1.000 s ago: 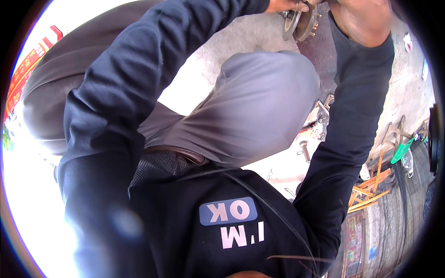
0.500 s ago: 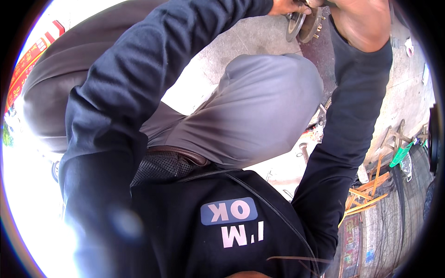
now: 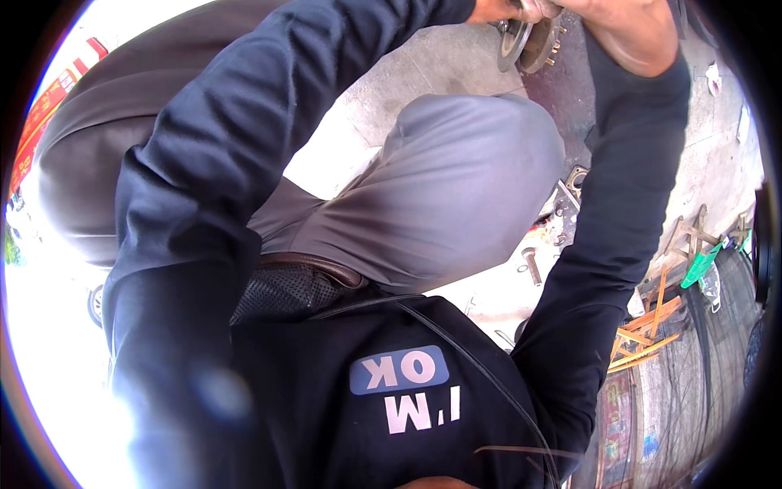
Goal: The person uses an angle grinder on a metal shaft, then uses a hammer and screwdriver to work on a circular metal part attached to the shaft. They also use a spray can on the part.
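Note:
My left hand [image 3: 493, 11] is at the top edge, partly cropped, its fingers closed on a round metal hub [image 3: 539, 50] with protruding studs and a ring-like plate [image 3: 511, 50] beside it. My right hand [image 3: 631, 33] is just right of the hub, bent toward it; its fingers are mostly cut off by the frame or hidden. My grey-trousered knees lie between my dark sleeves, below the hub.
Metal parts and a long bolt [image 3: 532, 267] lie on the pale floor [image 3: 383, 77] beside my right leg. At the right are a green plastic object [image 3: 700, 265], orange strips [image 3: 643, 338] and dark, weathered sheeting [image 3: 668, 416]. A red printed object [image 3: 41, 122] is at far left.
Both hands and the hub shifted slightly down and right, then back up and left, with my right wrist a little higher now than half a second ago.

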{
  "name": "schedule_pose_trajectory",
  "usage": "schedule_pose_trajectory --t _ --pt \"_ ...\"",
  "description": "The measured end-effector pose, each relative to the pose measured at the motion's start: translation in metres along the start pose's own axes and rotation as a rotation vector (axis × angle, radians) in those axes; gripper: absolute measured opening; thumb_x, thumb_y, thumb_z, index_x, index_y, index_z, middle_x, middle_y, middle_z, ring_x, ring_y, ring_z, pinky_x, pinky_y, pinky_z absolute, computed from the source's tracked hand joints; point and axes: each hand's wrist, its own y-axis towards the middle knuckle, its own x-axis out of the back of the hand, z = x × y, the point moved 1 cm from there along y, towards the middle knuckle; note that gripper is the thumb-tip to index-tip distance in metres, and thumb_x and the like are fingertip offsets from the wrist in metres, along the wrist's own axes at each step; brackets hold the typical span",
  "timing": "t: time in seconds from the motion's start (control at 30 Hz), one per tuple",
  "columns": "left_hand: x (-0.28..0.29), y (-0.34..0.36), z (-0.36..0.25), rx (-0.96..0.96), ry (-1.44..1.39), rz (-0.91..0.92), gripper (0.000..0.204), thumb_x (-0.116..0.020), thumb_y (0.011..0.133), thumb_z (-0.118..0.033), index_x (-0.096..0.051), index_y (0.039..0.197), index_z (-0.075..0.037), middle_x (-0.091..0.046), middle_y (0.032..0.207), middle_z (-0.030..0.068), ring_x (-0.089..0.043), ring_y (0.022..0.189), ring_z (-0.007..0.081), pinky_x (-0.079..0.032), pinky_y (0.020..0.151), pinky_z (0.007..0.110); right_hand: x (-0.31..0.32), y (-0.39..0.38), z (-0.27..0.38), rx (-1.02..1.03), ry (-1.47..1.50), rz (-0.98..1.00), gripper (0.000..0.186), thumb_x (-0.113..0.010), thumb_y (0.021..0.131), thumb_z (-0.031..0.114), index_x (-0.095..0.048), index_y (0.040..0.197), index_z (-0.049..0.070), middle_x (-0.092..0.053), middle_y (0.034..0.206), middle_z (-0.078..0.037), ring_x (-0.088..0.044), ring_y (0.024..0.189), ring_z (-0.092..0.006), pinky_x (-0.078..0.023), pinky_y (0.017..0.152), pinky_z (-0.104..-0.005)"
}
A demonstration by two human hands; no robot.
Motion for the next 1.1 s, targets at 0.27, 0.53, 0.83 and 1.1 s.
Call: schedule_pose_trajectory --t 0.27,0.53,0.83,1.1 --pt "-0.002 0.005 0.002 -0.222 0.213 -0.184 0.038 -0.073 0.084 -0.014 -0.065 0.121 -0.007 -0.068 0.116 0.021 -0.064 0.11 0.0398 -0.052 0.095 0.044 -0.007 -0.01 -0.009 0.154 -0.02 -0.241 0.032 -0.081 0.081 0.018 -0.055 0.069 0.003 -0.054 0.067 -0.001 -0.051 0.063 -0.01 -0.039 0.058 -0.0276" --pt "-0.012 -0.015 0.002 -0.034 0.26 -0.268 0.04 -0.07 0.088 -0.025 -0.062 0.124 -0.011 -0.069 0.113 0.023 -0.065 0.105 0.0447 -0.054 0.088 0.05 -0.001 0.0 -0.005 0.036 0.039 0.028 0.031 -0.08 0.078 0.02 -0.055 0.067 0.004 -0.055 0.066 -0.002 -0.051 0.062 -0.0105 -0.04 0.059 -0.0278" --pt "-0.005 -0.032 0.006 0.048 0.245 -0.272 0.034 -0.069 0.087 -0.025 -0.065 0.118 -0.009 -0.071 0.109 0.0222 -0.067 0.103 0.0441 -0.055 0.087 0.05 -0.033 -0.005 -0.002 -0.065 -0.06 0.145 0.024 -0.078 0.077 0.017 -0.06 0.072 0.001 -0.056 0.062 -0.003 -0.052 0.058 -0.0107 -0.041 0.057 -0.0281" --pt "-0.022 -0.021 0.026 0.116 0.286 -0.297 0.031 -0.068 0.087 -0.025 -0.068 0.112 -0.007 -0.072 0.105 0.0214 -0.068 0.1 0.0436 -0.055 0.087 0.05 0.003 -0.014 -0.012 0.029 0.084 -0.022 0.028 -0.082 0.074 0.015 -0.058 0.068 0.001 -0.058 0.062 -0.005 -0.054 0.058 -0.0128 -0.042 0.058 -0.0271"
